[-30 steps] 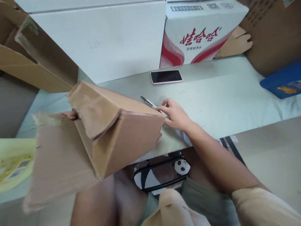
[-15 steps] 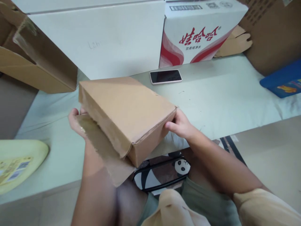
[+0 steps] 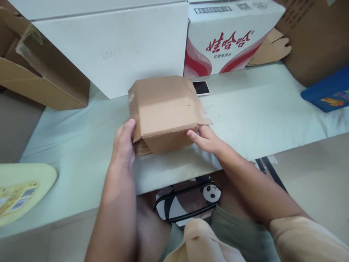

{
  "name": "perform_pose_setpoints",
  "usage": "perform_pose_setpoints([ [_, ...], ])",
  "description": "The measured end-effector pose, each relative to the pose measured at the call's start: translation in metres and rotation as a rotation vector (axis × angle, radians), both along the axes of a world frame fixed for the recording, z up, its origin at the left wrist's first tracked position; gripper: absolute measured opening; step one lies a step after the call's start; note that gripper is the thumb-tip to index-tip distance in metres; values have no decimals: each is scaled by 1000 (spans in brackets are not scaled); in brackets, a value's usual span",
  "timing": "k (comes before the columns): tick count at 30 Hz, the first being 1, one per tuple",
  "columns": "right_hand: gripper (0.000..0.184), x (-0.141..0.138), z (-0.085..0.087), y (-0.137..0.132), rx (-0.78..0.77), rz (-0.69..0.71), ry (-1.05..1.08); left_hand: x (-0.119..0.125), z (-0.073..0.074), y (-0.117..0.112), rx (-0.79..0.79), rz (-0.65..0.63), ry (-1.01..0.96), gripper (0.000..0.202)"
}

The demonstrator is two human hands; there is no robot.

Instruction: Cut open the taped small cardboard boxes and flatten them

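Observation:
A brown cardboard box (image 3: 166,112) sits low over the pale green cloth, its long front side facing me. Its flaps stick out at the left and right ends. My left hand (image 3: 125,140) is closed on the left end, thumb on the side flap, with the other fingers hidden. At the front right corner my right hand (image 3: 204,139) grips the box, thumb on the front face and fingers behind the right flap. Behind the box lies a phone (image 3: 201,87), partly covered by it.
Pale green cloth (image 3: 256,105) covers the surface. A white box (image 3: 114,51) and a white-and-red carton (image 3: 229,43) stand at the back. Open cardboard (image 3: 62,72) is at left, a yellow bottle (image 3: 27,182) at front left, a blue package (image 3: 327,92) at right. A panda-print bag (image 3: 188,202) is below.
The cardboard box has turned and moved away from me, toward the phone, now partly hiding it. My left hand has moved right with it and now shows its back and thumb.

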State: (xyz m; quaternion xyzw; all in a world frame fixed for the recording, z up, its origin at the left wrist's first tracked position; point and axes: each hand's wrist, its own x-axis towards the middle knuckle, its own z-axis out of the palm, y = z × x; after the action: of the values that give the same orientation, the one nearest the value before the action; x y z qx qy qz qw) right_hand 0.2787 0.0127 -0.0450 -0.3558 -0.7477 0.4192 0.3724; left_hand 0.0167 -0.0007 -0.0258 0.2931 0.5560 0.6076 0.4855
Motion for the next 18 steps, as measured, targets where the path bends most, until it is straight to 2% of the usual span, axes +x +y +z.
perform_pose_setpoints([
  [4,66,5,-1,1,13,-21,-23,-2,18,1,100,202,-118,37],
  [6,59,7,-2,3,39,-60,-41,-5,24,-1,94,233,-210,32],
  [8,51,6,-4,5,57,-107,-50,-6,27,-4,131,159,-294,22],
  [10,48,4,-5,5,62,-154,-48,-4,28,-8,210,22,-316,19],
  [11,49,2,-6,6,60,-176,-44,-2,27,-10,248,-37,-293,22],
  [13,55,-2,-7,5,47,-225,-30,4,24,-10,296,-74,-206,28],
  [16,63,-5,-7,4,33,-323,27,8,14,-4,342,49,-54,32],
  [18,63,-6,-6,4,27,-387,79,6,10,-1,335,128,38,33],
])
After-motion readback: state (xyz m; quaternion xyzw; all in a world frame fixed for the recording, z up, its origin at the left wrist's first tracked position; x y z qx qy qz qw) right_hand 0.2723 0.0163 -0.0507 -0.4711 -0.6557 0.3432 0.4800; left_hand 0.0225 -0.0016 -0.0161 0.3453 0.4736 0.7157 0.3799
